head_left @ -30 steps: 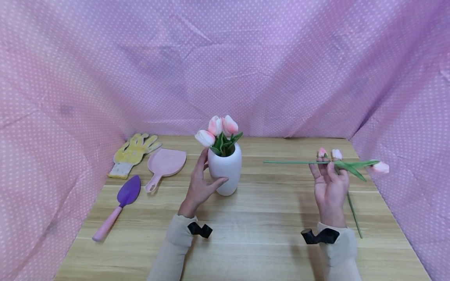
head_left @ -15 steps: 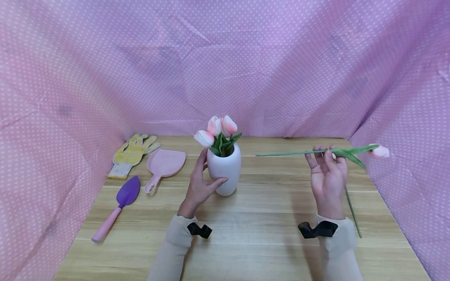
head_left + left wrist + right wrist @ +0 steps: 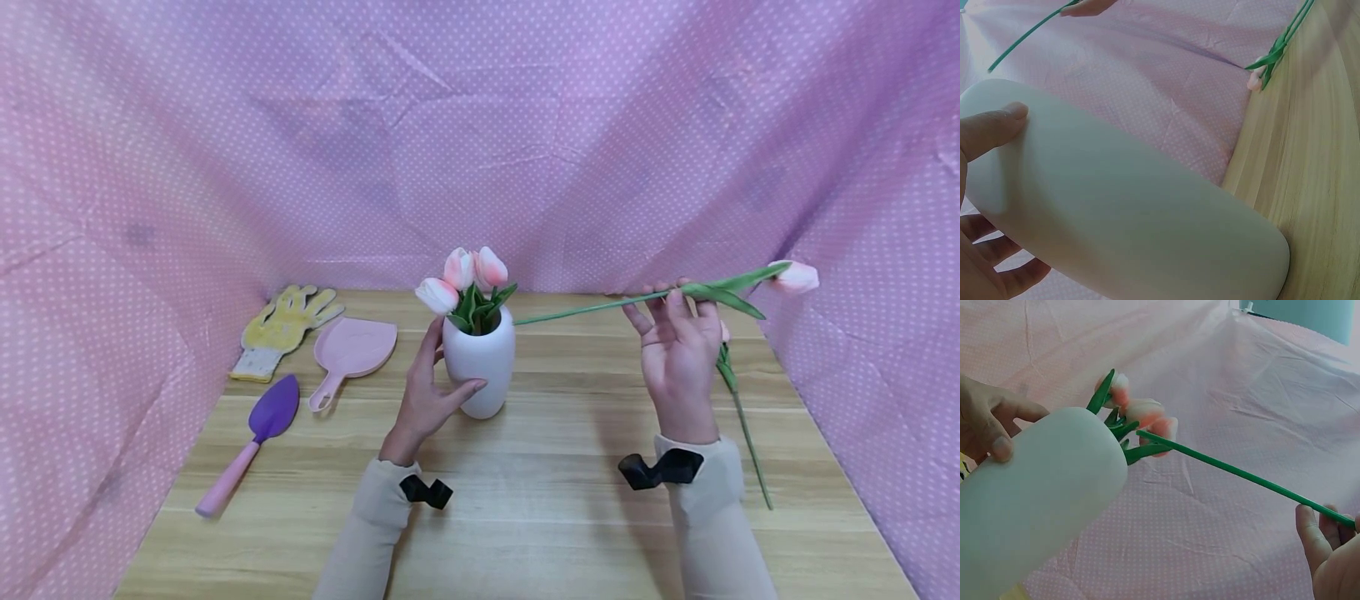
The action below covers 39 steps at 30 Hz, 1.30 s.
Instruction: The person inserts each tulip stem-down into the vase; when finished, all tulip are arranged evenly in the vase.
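A white vase [image 3: 480, 371] stands upright on the table, with several pink-and-white tulips [image 3: 459, 268] in its mouth. My left hand [image 3: 431, 396] grips the vase from its left side, thumb across the front. To the right, my right hand [image 3: 678, 358] pinches the stem of a single tulip [image 3: 795, 277] between thumb and fingers. That tulip lies nearly level above the table, bloom to the right. Its green stem [image 3: 1229, 469] points left, the cut end close to the vase's rim in the head view. In the right wrist view the stem end overlaps the tulips in the vase.
Another tulip [image 3: 738, 417] lies on the table at the right, partly behind my right hand. On the left lie a yellow-and-white glove [image 3: 285, 329], a pink dustpan [image 3: 356, 346] and a purple trowel [image 3: 273, 408] with a pink handle. Pink dotted cloth [image 3: 480, 150] hangs behind the wooden table [image 3: 555, 517].
My right hand has lifted the tulip up and carried it left, its stem end now near the vase's rim. The tulip left on the table shows more. My left hand stays on the vase.
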Motion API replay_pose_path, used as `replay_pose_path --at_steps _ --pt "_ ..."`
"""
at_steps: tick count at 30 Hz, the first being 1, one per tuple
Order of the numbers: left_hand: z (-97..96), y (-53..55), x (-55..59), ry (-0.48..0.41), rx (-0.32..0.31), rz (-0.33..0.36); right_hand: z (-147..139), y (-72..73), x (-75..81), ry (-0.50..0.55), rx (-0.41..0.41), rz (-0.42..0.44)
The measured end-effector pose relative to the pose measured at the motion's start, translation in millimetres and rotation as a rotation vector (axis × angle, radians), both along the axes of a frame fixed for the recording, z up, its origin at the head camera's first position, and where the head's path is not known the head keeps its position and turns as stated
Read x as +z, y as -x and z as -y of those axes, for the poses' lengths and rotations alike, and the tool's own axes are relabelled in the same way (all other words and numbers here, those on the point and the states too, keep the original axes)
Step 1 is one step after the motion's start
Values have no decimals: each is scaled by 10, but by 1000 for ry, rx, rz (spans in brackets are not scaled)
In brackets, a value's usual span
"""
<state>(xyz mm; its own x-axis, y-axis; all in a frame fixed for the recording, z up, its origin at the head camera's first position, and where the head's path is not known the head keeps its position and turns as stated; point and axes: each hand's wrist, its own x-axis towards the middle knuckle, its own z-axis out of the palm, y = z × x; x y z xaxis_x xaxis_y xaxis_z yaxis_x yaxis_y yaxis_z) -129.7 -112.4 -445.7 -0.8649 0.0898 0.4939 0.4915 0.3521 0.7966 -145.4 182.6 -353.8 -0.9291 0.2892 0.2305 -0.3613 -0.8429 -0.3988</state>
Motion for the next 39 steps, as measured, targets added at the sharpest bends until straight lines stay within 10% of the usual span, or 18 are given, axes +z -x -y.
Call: replay_pose_path --at_steps 39 --pt "18 9 -2 -4 -11 9 524 449 240 -462 230 -11"
